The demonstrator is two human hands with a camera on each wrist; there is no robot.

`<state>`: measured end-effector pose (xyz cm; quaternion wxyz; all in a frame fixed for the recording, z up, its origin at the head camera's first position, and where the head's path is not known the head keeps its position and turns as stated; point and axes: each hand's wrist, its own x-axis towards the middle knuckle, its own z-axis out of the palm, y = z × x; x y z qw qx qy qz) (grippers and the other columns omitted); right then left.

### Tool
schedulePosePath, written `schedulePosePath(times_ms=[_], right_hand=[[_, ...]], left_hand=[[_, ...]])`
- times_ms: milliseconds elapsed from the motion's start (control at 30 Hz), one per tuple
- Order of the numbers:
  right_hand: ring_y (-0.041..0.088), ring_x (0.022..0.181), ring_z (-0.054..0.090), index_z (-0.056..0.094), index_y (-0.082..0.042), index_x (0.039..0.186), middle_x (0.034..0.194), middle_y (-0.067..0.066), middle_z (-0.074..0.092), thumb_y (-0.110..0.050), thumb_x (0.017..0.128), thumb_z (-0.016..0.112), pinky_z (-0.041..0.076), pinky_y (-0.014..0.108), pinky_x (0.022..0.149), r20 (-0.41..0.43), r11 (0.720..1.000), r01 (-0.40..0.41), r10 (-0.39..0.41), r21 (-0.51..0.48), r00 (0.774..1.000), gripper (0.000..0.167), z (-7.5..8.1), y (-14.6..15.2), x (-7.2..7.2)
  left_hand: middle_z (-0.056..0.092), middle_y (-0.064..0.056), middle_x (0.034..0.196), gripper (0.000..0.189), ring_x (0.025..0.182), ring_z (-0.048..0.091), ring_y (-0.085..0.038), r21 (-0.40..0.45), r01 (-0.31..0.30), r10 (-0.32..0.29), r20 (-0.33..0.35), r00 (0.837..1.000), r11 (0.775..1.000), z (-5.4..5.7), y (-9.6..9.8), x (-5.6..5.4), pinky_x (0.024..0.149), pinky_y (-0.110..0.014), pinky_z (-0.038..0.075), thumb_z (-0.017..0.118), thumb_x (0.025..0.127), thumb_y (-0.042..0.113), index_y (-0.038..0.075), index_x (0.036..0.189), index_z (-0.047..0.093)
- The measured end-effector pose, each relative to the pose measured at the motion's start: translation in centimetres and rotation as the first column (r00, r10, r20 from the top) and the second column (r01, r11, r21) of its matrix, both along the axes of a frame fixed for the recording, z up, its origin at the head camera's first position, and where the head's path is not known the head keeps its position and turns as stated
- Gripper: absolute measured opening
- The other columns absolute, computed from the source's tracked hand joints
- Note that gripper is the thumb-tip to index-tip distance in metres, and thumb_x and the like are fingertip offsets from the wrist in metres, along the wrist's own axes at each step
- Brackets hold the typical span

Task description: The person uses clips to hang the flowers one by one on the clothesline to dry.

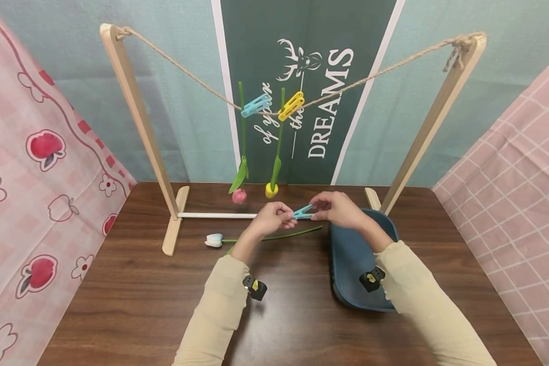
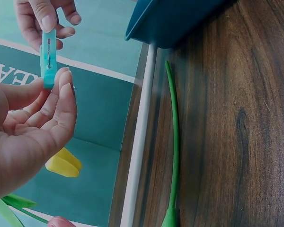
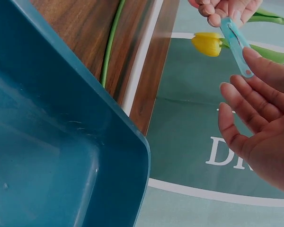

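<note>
A light-blue clothespin point(image 1: 303, 211) is held between both hands above the table. My left hand point(image 1: 270, 219) pinches one end of it between thumb and fingers. At the other end, the thumb and fingers of my right hand point(image 1: 340, 209) grip the spread handles. Below the hands, a white tulip point(image 1: 214, 240) lies on the table, its green stem partly hidden by the left arm. On the rope point(image 1: 187, 73), another light-blue clothespin point(image 1: 256, 105) clips the stem of a pink tulip point(image 1: 239, 196), and a yellow clothespin point(image 1: 291, 105) clips a yellow tulip point(image 1: 272, 190); both flowers hang head down.
A dark-blue bin point(image 3: 132, 142) stands on the table under the right forearm. Wooden posts point(image 1: 139, 117) on either side carry the sagging rope. A white rod point(image 1: 215, 215) runs low between their feet. Curtains surround the brown table point(image 1: 297, 325).
</note>
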<state>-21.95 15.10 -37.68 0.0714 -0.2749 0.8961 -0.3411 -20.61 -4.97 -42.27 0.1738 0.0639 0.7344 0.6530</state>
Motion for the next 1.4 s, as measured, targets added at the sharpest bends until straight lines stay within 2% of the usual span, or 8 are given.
schedulePosePath(times_ms=[100,300,667,833,967,1100,1233,1400], right_hand=[[0.017,0.074,0.058,0.065,0.002,0.096,0.082,0.007,0.064,-0.006,0.075,0.074,0.046,0.032,0.066,0.004,1.000,0.014,-0.014,-0.020,1.000,0.024,0.0,0.0,0.0],[0.017,0.074,0.059,0.066,0.002,0.095,0.081,0.007,0.065,-0.004,0.075,0.073,0.047,0.032,0.066,0.014,0.999,0.030,-0.029,-0.039,0.999,0.022,0.1,0.1,-0.1],[0.018,0.071,0.056,0.067,0.001,0.088,0.077,0.005,0.063,-0.002,0.075,0.073,0.045,0.031,0.062,-0.020,0.998,0.065,-0.065,-0.008,0.998,0.014,0.4,0.4,-0.1],[0.017,0.067,0.052,0.067,-0.001,0.084,0.074,0.004,0.062,-0.002,0.076,0.072,0.043,0.031,0.059,-0.042,0.998,0.067,-0.067,-0.006,0.997,0.010,0.5,0.5,-0.1],[0.016,0.064,0.051,0.067,-0.001,0.082,0.071,0.003,0.061,0.000,0.076,0.070,0.042,0.030,0.056,-0.062,0.998,0.065,-0.065,-0.005,0.996,0.006,0.5,0.5,-0.1],[0.016,0.062,0.049,0.067,0.001,0.079,0.068,0.002,0.060,-0.001,0.077,0.070,0.040,0.030,0.055,-0.076,0.998,0.063,-0.064,-0.005,0.995,0.004,0.5,0.6,-0.1],[0.016,0.061,0.048,0.067,-0.001,0.076,0.066,0.001,0.060,0.000,0.078,0.069,0.039,0.029,0.055,-0.085,0.998,0.065,-0.065,-0.006,0.994,0.003,0.5,0.6,0.0],[0.017,0.060,0.048,0.067,-0.003,0.075,0.065,0.001,0.059,0.000,0.078,0.068,0.039,0.029,0.053,-0.091,0.997,0.071,-0.071,-0.005,0.993,0.005,0.6,0.7,-0.1]], left_hand=[[0.062,-0.031,0.092,0.011,0.068,0.063,-0.016,0.009,0.000,0.000,-0.007,1.000,1.000,0.1,0.0,0.0,0.071,-0.032,0.052,0.050,0.091,-0.002,-0.012,0.096,0.053],[0.064,-0.024,0.087,0.011,0.080,0.064,-0.030,0.012,-0.007,0.007,-0.014,1.000,1.000,0.3,-0.1,0.0,0.078,-0.042,0.050,0.051,0.091,-0.001,-0.010,0.097,0.054],[0.063,-0.026,0.090,0.016,0.078,0.064,-0.026,0.021,-0.051,0.052,-0.040,0.998,0.998,0.3,-1.3,-0.1,0.076,-0.038,0.051,0.051,0.091,-0.001,-0.013,0.102,0.055],[0.063,-0.023,0.091,0.018,0.077,0.063,-0.020,-0.023,-0.054,0.053,-0.046,0.998,0.998,0.3,-1.9,0.0,0.077,-0.037,0.051,0.052,0.090,-0.002,-0.014,0.103,0.055],[0.064,-0.020,0.089,0.016,0.081,0.063,-0.026,-0.077,-0.067,0.062,-0.064,0.996,0.995,0.3,-2.2,0.0,0.077,-0.036,0.051,0.054,0.090,0.000,-0.011,0.101,0.057],[0.063,-0.022,0.092,0.014,0.086,0.062,-0.033,-0.128,-0.079,0.070,-0.074,0.995,0.989,0.0,-2.6,0.1,0.079,-0.039,0.050,0.057,0.088,0.002,-0.008,0.099,0.059],[0.064,-0.022,0.093,0.015,0.090,0.060,-0.035,-0.186,-0.087,0.074,-0.074,0.994,0.979,-0.5,-2.9,0.1,0.077,-0.035,0.050,0.060,0.087,0.004,-0.005,0.098,0.060],[0.065,-0.013,0.086,0.014,0.082,0.062,-0.027,-0.273,-0.108,0.084,-0.100,0.991,0.956,-1.4,-3.2,-0.1,0.070,-0.029,0.050,0.064,0.084,0.007,-0.001,0.096,0.063]])
